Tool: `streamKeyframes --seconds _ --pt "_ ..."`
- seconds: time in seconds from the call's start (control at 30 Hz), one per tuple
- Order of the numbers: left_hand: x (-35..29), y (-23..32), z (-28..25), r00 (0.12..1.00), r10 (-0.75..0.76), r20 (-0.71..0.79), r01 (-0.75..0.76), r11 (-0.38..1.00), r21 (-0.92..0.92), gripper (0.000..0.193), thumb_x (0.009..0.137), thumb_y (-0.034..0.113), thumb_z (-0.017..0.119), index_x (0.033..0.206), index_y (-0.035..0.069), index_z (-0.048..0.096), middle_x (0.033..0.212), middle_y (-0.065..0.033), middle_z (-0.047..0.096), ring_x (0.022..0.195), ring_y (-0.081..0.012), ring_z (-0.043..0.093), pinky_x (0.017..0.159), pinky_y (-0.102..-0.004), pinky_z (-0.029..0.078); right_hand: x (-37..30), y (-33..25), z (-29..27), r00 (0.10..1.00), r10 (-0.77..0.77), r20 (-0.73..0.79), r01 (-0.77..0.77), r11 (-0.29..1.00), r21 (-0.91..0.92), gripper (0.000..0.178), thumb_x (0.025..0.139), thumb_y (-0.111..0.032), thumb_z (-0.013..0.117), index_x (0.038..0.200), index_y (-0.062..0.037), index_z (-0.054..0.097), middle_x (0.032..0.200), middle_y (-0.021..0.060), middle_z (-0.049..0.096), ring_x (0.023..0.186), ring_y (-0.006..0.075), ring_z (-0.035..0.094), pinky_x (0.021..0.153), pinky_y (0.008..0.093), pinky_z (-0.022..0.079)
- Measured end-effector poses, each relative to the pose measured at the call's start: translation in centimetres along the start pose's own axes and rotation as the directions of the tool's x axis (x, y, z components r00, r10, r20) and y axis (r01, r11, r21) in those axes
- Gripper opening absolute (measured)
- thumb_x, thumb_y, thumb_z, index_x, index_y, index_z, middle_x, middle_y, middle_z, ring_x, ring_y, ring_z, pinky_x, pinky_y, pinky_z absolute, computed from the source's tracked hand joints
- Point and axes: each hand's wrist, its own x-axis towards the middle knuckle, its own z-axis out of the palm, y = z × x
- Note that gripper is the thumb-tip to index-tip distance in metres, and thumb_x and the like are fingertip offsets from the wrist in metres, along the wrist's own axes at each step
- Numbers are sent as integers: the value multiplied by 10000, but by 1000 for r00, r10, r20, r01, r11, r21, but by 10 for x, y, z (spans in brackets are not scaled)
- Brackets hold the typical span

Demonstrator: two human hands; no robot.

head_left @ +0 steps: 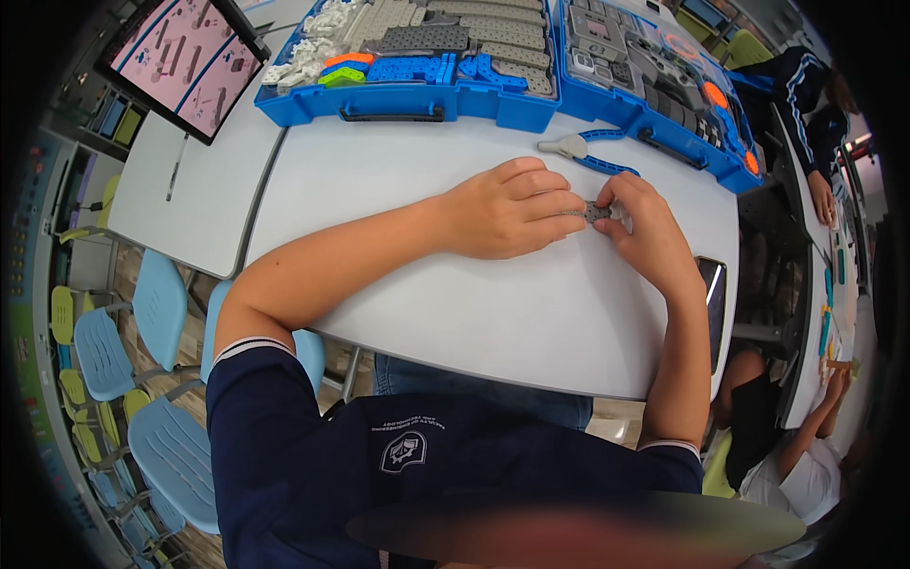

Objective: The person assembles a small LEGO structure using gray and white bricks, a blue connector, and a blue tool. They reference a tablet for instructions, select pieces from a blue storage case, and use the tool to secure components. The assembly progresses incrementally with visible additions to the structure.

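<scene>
My right hand (649, 228) pinches a small dark grey building plate with holes (597, 212) between thumb and fingers, just above the white table. My left hand (517, 209) reaches in from the other side, its fingers closed at the left end of the same piece and covering part of it. The left thumb is hidden. Just beyond the hands lies a plier-like tool (573, 147) with blue handles and a grey head, touched by neither hand.
Two blue cases of sorted parts, the left case (398, 106) and the right case (682, 142), line the far side of the white table (455, 332). A tablet (194, 66) stands far left. A phone (711, 303) lies beside my right forearm. Other people sit at the right.
</scene>
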Motion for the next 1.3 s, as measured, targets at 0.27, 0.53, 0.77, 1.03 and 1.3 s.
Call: streamKeyframes --seconds 0.27,0.53,0.77,1.03,1.3 --pt "2 1 -3 998 -60 24 61 998 -19 293 849 192 719 1133 125 689 1196 -18 638 1172 -225 545 1038 -405 437 0 2 1 1000 -12 0 12 1000 -5 244 774 61 749 949 5 589 975 121 629 958 321 604 856 401 485" --pt "2 0 -7 999 -39 -26 38 998 -48 272 806 161 786 1066 141 711 1113 10 683 1071 -187 605 955 -378 478 -1 0 -1 1000 -10 2 10 1000 -18 239 776 39 756 952 1 599 1008 155 635 1030 363 606 893 433 487" --pt "14 -9 -21 995 -91 -49 89 995 -37 287 803 155 813 1073 143 718 1088 8 699 1034 -193 626 914 -373 484 -1 2 0 1000 -7 -4 7 1000 16 245 782 38 763 953 1 592 984 121 620 987 327 601 886 399 478" --pt "31 -122 -43 899 -406 -164 435 870 232 197 946 160 693 1128 91 720 1100 -97 726 1040 -315 662 925 -438 505 -1 3 1 1000 9 12 -9 1000 15 225 801 35 748 968 3 601 1035 154 628 1051 358 613 908 430 494" --pt "-3 -234 -21 710 -679 186 626 730 275 282 961 205 677 1235 163 726 1194 -102 733 1079 -285 699 930 -440 544 -1 0 -1 999 45 30 -46 999 12 235 802 47 748 967 4 587 1019 141 620 987 343 610 863 410 481"
